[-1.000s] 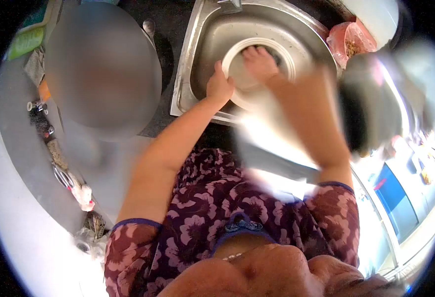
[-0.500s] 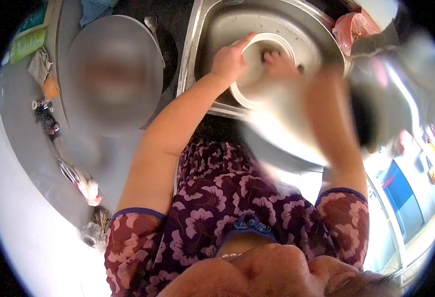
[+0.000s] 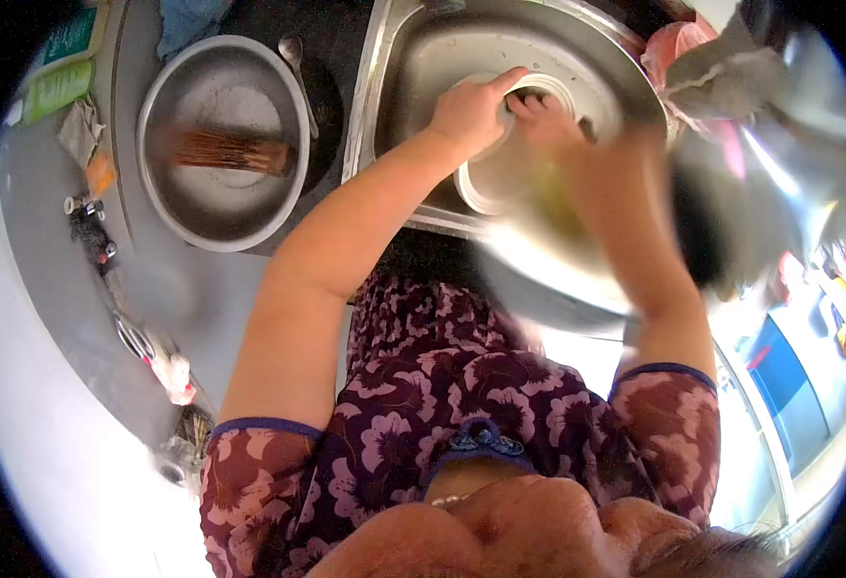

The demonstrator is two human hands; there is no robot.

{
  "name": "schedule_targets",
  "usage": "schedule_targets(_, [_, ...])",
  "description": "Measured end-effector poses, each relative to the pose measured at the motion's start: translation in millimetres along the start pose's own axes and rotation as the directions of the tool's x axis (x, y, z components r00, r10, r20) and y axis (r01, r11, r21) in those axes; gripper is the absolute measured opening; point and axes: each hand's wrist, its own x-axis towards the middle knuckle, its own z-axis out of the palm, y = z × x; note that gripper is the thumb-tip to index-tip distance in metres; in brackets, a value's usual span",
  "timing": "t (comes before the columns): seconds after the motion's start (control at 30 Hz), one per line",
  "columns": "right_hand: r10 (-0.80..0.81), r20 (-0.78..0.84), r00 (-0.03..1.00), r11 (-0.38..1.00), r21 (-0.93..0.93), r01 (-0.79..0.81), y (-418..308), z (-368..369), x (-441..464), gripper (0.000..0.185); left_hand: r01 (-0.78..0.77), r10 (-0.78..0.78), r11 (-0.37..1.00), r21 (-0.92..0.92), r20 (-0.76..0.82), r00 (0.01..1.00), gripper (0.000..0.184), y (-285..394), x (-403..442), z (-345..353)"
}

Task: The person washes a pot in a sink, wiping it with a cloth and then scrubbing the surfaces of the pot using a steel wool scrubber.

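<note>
A round white dish [image 3: 471,196] with a ridged rim sits in the steel sink [image 3: 442,46]. My left hand [image 3: 473,118] grips its near-left rim, with the thumb stretched along the top. Inside the dish, my right hand [image 3: 544,118] has its fingers curled downward. Something dark shows at those fingertips, too small and hidden to name. A blur covers my right wrist and the dish's lower right side.
Left of the sink stands a steel basin [image 3: 158,207] holding a bundle of thin brown sticks [image 3: 230,151]. A metal spoon [image 3: 296,69] lies beside it. Green packets [image 3: 60,89] are at the far left, and a pink plastic bag [image 3: 673,53] is by the sink's right corner.
My left hand has shifted right and slightly down along the rim, with the dish. My right hand stays inside it, fingers more curled. The basin's contents, blurred before, now show clearly.
</note>
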Motion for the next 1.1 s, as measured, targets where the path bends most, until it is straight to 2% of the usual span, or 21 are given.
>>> schedule_targets(0.07, [-0.079,-0.137,0.987,0.991,-0.119,0.063,11,-11,-6,0.026,0.006,-0.007,1.0,0.012,0.063,0.998,0.069,2,6,-1])
schedule_targets(0.17, [0.44,0.055,0.896,0.775,0.48,-0.41,-75,56,-4,0.026,0.019,-0.022,0.999,0.044,0.076,0.997,0.072,10,12,0])
schedule_targets(0.2, [0.529,0.214,0.821,0.426,0.77,-0.475,-103,16,-8,0.027,0.037,-0.041,0.998,0.05,0.069,0.997,0.073,13,9,2])
schedule_targets(0.27, [0.598,0.254,0.76,-0.176,0.967,-0.185,-129,6,19,0.029,0.019,-0.019,1.0,0.004,0.013,1.0,0.072,6,9,10])
schedule_targets(0.37, [0.412,0.053,0.91,0.47,0.843,-0.262,-102,2,-8,0.028,-0.014,0.014,1.0,-0.013,-0.009,1.0,0.072,-4,11,13])
schedule_targets(0.4, [0.277,0.096,0.956,0.876,0.384,-0.292,-68,30,-6,0.03,-0.02,0.02,1.0,-0.013,-0.001,1.0,0.072,-6,11,14])
schedule_targets(0.43, [0.108,0.133,0.985,0.984,0.127,-0.125,-24,-6,-7,0.029,-0.007,0.007,1.0,0.002,0.056,0.998,0.071,-2,12,9])
schedule_targets(0.47, [-0.074,-0.142,0.987,0.996,-0.049,0.068,7,6,-12,0.027,0.007,-0.009,1.0,0.02,0.112,0.994,0.071,6,14,-1])
schedule_targets(0.5, [-0.098,-0.26,0.96,0.992,-0.106,0.073,15,6,-14,0.025,0.025,-0.031,0.999,0.037,0.172,0.985,0.072,12,14,-8])
schedule_targets(0.6, [0.286,-0.098,0.953,0.95,0.161,-0.269,-33,35,-11,0.025,-0.007,-0.055,0.974,0.227,0.264,0.963,0.068,28,20,-23])
schedule_targets(0.63, [0.408,0.001,0.913,0.874,0.291,-0.39,-65,36,-17,0.025,0.009,-0.029,0.99,0.142,0.139,0.99,0.066,23,16,-20])
schedule_targets(0.7, [0.545,-0.058,0.836,0.713,0.557,-0.426,-96,43,-18,0.024,0.013,-0.017,0.999,-0.04,-0.115,0.993,0.063,13,-9,2])
schedule_targets(0.73, [0.602,-0.045,0.797,0.622,0.653,-0.433,-106,48,-12,0.024,0.142,-0.165,0.983,-0.119,-0.206,0.965,0.061,15,-26,4])
schedule_targets(0.77, [0.655,-0.031,0.755,0.523,0.74,-0.423,-112,54,-1,0.024,0.37,-0.378,0.924,-0.092,-0.091,0.921,0.064,20,-48,8])
schedule_targets(0.87, [0.755,0.121,0.645,0.047,0.97,-0.237,-140,20,22,0.028,0.349,-0.429,0.892,-0.288,-0.291,0.855,0.065,8,-84,48])
schedule_targets(0.93, [0.675,-0.029,0.737,0.146,0.985,-0.095,-134,22,20,0.027,0.214,-0.296,0.949,-0.233,-0.415,0.86,0.07,1,-78,50])
schedule_targets(0.97, [0.629,-0.101,0.771,0.185,0.982,-0.022,-133,26,16,0.026,0.244,-0.292,0.951,-0.189,-0.295,0.91,0.071,-3,-70,38])
schedule_targets(1.0, [0.478,-0.025,0.878,0.482,0.843,-0.238,-107,2,-1,0.024,0.266,-0.288,0.954,-0.141,-0.169,0.943,0.072,-4,-55,12])
schedule_targets(1.03, [0.237,0.022,0.971,0.825,0.523,-0.213,-70,21,-4,0.025,0.279,-0.283,0.956,-0.088,-0.043,0.958,0.074,-6,-41,-4])
schedule_targets(1.07, [0.151,0.139,0.979,0.974,0.147,-0.171,-36,10,1,0.026,0.254,-0.257,0.964,-0.072,-0.033,0.966,0.074,-8,-31,-6])
schedule_targets(1.1, [0.012,0.073,0.997,1.0,-0.027,-0.01,-4,-6,3,0.028,0.23,-0.232,0.972,-0.056,-0.021,0.973,0.075,-11,-23,-5])
